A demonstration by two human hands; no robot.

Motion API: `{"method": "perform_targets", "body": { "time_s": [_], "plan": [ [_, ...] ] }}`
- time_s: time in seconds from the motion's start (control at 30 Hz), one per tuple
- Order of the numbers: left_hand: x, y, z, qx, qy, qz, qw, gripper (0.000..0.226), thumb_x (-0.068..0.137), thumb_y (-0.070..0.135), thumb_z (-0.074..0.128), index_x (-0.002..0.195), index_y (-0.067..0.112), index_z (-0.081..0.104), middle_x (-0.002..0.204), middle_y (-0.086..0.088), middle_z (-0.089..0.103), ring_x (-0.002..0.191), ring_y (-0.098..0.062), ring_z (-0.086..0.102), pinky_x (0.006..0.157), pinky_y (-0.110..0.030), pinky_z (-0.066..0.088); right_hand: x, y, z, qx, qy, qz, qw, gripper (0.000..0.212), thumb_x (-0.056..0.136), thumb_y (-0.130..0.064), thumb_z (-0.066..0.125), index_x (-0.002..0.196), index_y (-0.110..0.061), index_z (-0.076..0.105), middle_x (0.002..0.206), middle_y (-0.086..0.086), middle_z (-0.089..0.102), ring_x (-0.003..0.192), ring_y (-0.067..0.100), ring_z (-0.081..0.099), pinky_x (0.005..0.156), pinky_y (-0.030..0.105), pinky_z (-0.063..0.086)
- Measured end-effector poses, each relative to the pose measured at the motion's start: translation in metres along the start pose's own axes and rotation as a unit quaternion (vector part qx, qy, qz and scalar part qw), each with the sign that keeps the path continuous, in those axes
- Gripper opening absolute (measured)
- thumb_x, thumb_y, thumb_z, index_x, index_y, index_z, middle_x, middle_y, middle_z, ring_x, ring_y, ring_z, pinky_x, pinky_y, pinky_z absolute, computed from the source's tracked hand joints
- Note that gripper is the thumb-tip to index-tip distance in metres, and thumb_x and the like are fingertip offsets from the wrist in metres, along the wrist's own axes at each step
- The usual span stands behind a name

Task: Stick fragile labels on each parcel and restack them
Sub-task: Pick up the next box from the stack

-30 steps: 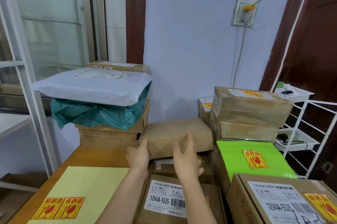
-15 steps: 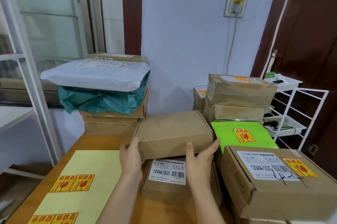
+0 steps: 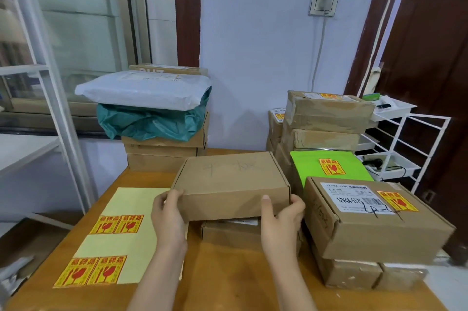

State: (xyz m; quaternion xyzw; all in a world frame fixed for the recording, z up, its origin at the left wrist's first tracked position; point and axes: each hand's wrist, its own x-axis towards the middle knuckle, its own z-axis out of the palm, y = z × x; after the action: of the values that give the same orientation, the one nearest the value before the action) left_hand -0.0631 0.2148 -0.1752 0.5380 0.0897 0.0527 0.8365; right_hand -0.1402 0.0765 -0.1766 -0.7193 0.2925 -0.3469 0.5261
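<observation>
I hold a plain brown cardboard box (image 3: 231,179) by its near corners, lifted above another brown box (image 3: 229,234) that lies on the wooden table (image 3: 222,280). My left hand (image 3: 169,219) grips the box's left front corner and my right hand (image 3: 282,219) grips the right front corner. No label shows on the held box, only faint pencil marks on its lid. A pale yellow backing sheet (image 3: 121,239) with red-and-yellow fragile labels (image 3: 116,224) lies left of my hands.
At the right stand labelled parcels: a brown box with a barcode (image 3: 374,219), a green mailer (image 3: 329,167) and a taped stack (image 3: 326,118). At the back left is a stack with a white mailer (image 3: 144,89) on top. A white wire rack (image 3: 405,148) stands far right.
Both hands pulled the plain box toward me and lifted it off the box beneath. The view dropped, so more of the table and label sheet shows.
</observation>
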Motion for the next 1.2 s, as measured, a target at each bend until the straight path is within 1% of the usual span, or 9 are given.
{"method": "perform_targets", "body": {
  "time_s": [0.2, 0.33, 0.47, 0.53, 0.73, 0.83, 0.97, 1.1, 1.2],
  "plan": [
    [-0.015, -0.004, -0.015, 0.049, -0.022, 0.034, 0.998, 0.015, 0.093, 0.020, 0.054, 0.108, 0.020, 0.052, 0.095, 0.005, 0.053, 0.087, -0.011, 0.049, 0.089, -0.043, 0.047, -0.021, 0.016, -0.013, -0.029, -0.016, 0.015, 0.999, 0.061, 0.091, -0.028, 0.059, 0.138, -0.007, 0.027, 0.138, 0.014, 0.040, 0.130, 0.029, 0.030, 0.107, 0.047, 0.032],
    [-0.019, -0.012, -0.014, 0.095, -0.047, 0.050, 0.993, 0.016, 0.094, 0.022, 0.054, 0.109, 0.021, 0.052, 0.100, 0.005, 0.054, 0.091, -0.012, 0.050, 0.087, -0.041, 0.048, -0.023, 0.027, -0.022, -0.040, -0.018, 0.029, 0.999, 0.067, 0.091, -0.026, 0.059, 0.143, -0.003, 0.024, 0.143, 0.019, 0.038, 0.135, 0.032, 0.027, 0.111, 0.045, 0.027],
    [-0.023, -0.019, -0.013, 0.122, -0.064, 0.065, 0.988, 0.020, 0.095, 0.024, 0.053, 0.115, 0.022, 0.050, 0.102, 0.005, 0.053, 0.094, -0.011, 0.050, 0.079, -0.031, 0.043, -0.028, 0.035, -0.029, -0.033, -0.031, 0.024, 0.999, 0.071, 0.092, -0.022, 0.058, 0.147, -0.003, 0.018, 0.150, 0.015, 0.029, 0.139, 0.028, 0.020, 0.115, 0.037, 0.021],
    [-0.025, -0.021, -0.012, 0.117, -0.071, 0.056, 0.989, 0.023, 0.096, 0.026, 0.052, 0.119, 0.023, 0.049, 0.105, 0.004, 0.053, 0.098, -0.013, 0.050, 0.080, -0.030, 0.041, -0.031, 0.038, -0.029, -0.034, -0.034, 0.015, 0.999, 0.073, 0.092, -0.021, 0.058, 0.148, -0.004, 0.016, 0.152, 0.013, 0.026, 0.141, 0.025, 0.016, 0.115, 0.035, 0.018],
    [-0.027, -0.028, -0.007, 0.090, -0.095, 0.031, 0.991, 0.025, 0.097, 0.029, 0.050, 0.120, 0.027, 0.042, 0.102, 0.014, 0.052, 0.093, -0.003, 0.049, 0.083, -0.034, 0.042, -0.030, 0.042, -0.028, -0.001, -0.044, 0.019, 0.999, 0.079, 0.094, -0.020, 0.056, 0.152, -0.010, 0.003, 0.157, 0.007, 0.016, 0.145, 0.022, 0.011, 0.117, 0.031, 0.014],
    [-0.029, -0.031, -0.007, 0.097, -0.092, 0.040, 0.990, 0.026, 0.097, 0.029, 0.051, 0.121, 0.029, 0.041, 0.104, 0.013, 0.053, 0.097, -0.008, 0.051, 0.085, -0.034, 0.045, -0.025, 0.041, -0.027, 0.008, -0.047, 0.023, 0.999, 0.079, 0.094, -0.019, 0.055, 0.152, -0.010, 0.001, 0.158, 0.007, 0.013, 0.146, 0.020, 0.010, 0.113, 0.024, 0.011],
    [-0.029, -0.033, -0.008, 0.118, -0.092, 0.052, 0.987, 0.028, 0.096, 0.032, 0.051, 0.123, 0.029, 0.040, 0.115, 0.002, 0.051, 0.108, -0.018, 0.049, 0.092, -0.037, 0.046, -0.021, 0.041, -0.024, 0.017, -0.050, 0.035, 0.998, 0.079, 0.096, -0.017, 0.053, 0.152, -0.009, -0.001, 0.160, 0.006, 0.007, 0.147, 0.017, 0.007, 0.102, 0.010, 0.007],
    [-0.025, -0.033, -0.010, 0.131, -0.097, 0.051, 0.985, 0.030, 0.095, 0.034, 0.053, 0.122, 0.030, 0.040, 0.120, -0.001, 0.050, 0.113, -0.020, 0.048, 0.092, -0.036, 0.046, -0.023, 0.045, -0.020, -0.001, -0.050, 0.033, 0.998, 0.079, 0.096, -0.015, 0.051, 0.151, -0.005, -0.004, 0.160, 0.007, 0.000, 0.148, 0.016, 0.000, 0.106, 0.011, 0.001],
    [-0.022, -0.032, -0.013, 0.140, -0.106, 0.048, 0.983, 0.031, 0.094, 0.036, 0.054, 0.121, 0.030, 0.042, 0.117, 0.001, 0.051, 0.112, -0.020, 0.049, 0.096, -0.038, 0.046, -0.029, 0.047, -0.016, -0.022, -0.050, 0.018, 0.998, 0.079, 0.096, -0.015, 0.051, 0.151, -0.006, -0.005, 0.160, 0.008, -0.008, 0.147, 0.018, -0.005, 0.114, 0.019, 0.000]
  ]
}}
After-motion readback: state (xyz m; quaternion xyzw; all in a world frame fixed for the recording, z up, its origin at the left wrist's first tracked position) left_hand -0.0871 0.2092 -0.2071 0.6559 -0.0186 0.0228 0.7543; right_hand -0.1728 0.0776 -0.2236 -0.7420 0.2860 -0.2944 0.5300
